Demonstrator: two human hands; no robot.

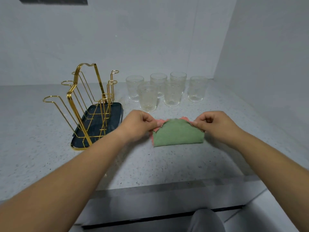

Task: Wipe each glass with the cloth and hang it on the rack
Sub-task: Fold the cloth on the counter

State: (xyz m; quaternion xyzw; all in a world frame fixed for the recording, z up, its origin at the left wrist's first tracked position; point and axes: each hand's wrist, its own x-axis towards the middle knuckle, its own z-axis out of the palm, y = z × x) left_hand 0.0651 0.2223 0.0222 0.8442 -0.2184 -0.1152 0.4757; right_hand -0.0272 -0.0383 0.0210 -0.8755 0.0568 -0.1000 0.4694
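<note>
Pinching cloth (pixel 178 134) between left hand (pixel 139 123) and right hand (pixel 215 123); glasses (pixel 148 97) beyond.

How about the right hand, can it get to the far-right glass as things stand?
Probably yes: the far-right glass stands apart beyond the right hand, with bare countertop between. Its fingers pinch the cloth, so they must let go first.

Speckled grey countertop (pixel 50 161) in a pale grey-walled corner (pixel 215 47)

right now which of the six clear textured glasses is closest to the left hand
The front-left clear textured glass, just beyond the left hand; the others stand further back or right.
</note>
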